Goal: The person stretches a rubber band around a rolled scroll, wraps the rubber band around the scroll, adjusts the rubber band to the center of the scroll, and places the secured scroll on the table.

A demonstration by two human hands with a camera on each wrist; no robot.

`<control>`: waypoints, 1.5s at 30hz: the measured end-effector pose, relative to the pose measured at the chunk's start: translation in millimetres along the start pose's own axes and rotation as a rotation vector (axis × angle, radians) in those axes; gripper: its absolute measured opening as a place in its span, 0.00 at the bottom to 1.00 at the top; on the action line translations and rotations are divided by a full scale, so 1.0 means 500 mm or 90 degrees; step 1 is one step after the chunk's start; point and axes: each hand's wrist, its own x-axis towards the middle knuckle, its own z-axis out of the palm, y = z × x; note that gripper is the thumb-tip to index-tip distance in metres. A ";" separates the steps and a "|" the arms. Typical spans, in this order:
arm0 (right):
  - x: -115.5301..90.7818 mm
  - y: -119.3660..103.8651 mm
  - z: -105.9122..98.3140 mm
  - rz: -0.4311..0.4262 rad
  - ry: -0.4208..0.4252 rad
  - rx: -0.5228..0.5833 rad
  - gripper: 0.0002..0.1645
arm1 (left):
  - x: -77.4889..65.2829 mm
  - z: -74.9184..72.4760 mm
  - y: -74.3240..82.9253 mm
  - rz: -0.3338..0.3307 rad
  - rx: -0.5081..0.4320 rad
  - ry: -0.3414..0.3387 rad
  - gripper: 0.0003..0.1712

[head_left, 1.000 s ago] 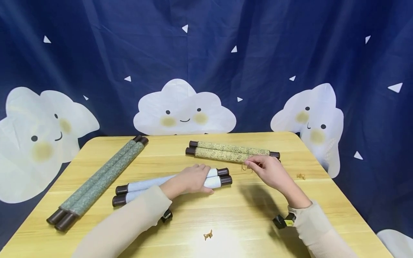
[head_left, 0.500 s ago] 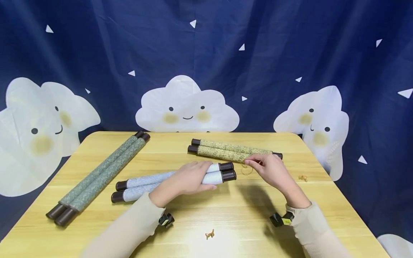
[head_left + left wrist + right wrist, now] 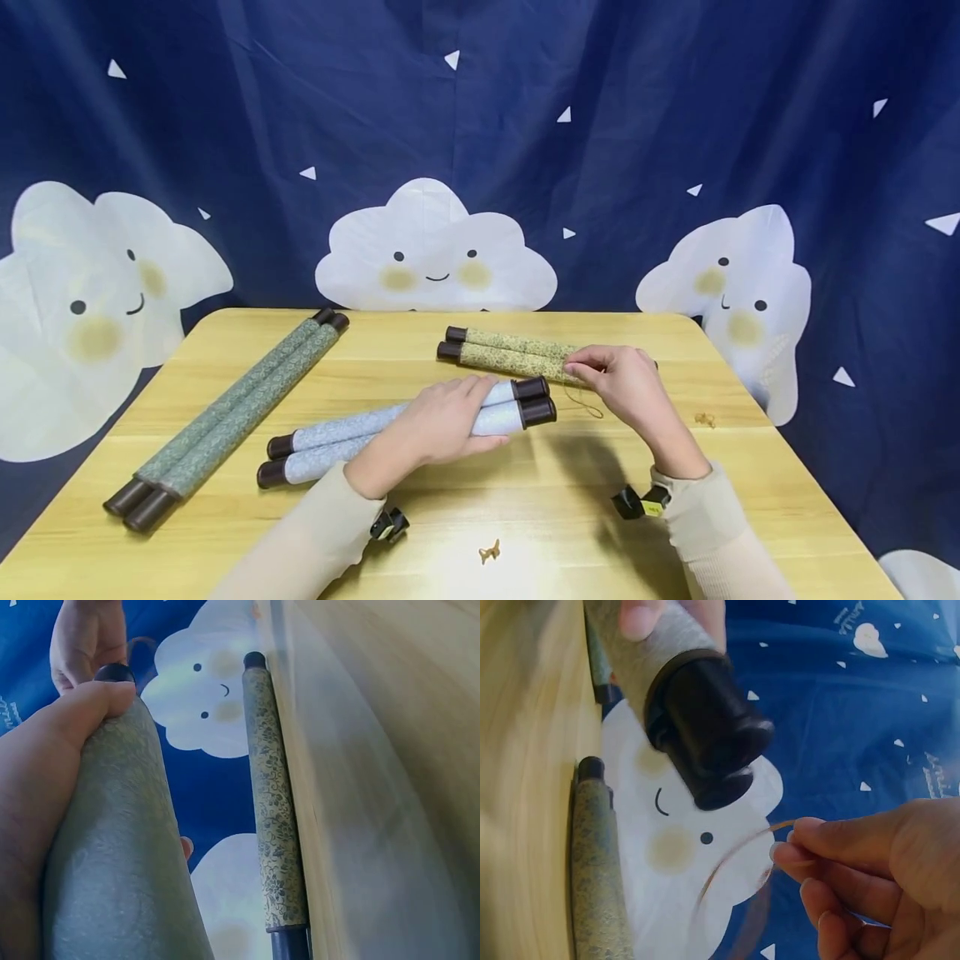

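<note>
My left hand [image 3: 446, 421] grips a light blue scroll [image 3: 345, 427], rolled from both ends into two parallel rolls with dark end knobs. Its right end is tipped up, and in the left wrist view my thumb lies along the roll. Off the knobs on that side, my right hand [image 3: 630, 387] pinches a thin brown cord [image 3: 735, 851] between thumb and forefinger; the cord hangs down as a loose loop. Behind my right hand lies a yellow patterned scroll [image 3: 510, 361], its right part hidden by that hand.
A green scroll [image 3: 232, 417] lies slantwise along the table's left side. One small tangled brown cord [image 3: 490, 551] is near the front, and a second brown tangle [image 3: 705, 419] is at the right. A dark blue curtain [image 3: 480, 108] with clouds hangs behind the table [image 3: 540, 517].
The light blue scroll, held by my left hand, has shifted slightly right, its right end rising. In my right hand the cord now dangles as a longer loop.
</note>
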 end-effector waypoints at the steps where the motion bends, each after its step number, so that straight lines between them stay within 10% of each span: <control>1: 0.001 0.000 0.000 0.002 0.002 -0.002 0.06 | -0.001 -0.002 0.000 -0.002 -0.004 0.002 0.48; 24: 0.001 -0.033 0.022 -0.103 0.049 0.019 0.04 | -0.003 -0.019 0.017 -0.002 -0.022 -0.013 0.49; 45: -0.042 -0.064 0.028 -0.114 -0.094 0.127 0.03 | -0.007 -0.036 -0.022 -0.131 -0.027 0.060 0.47</control>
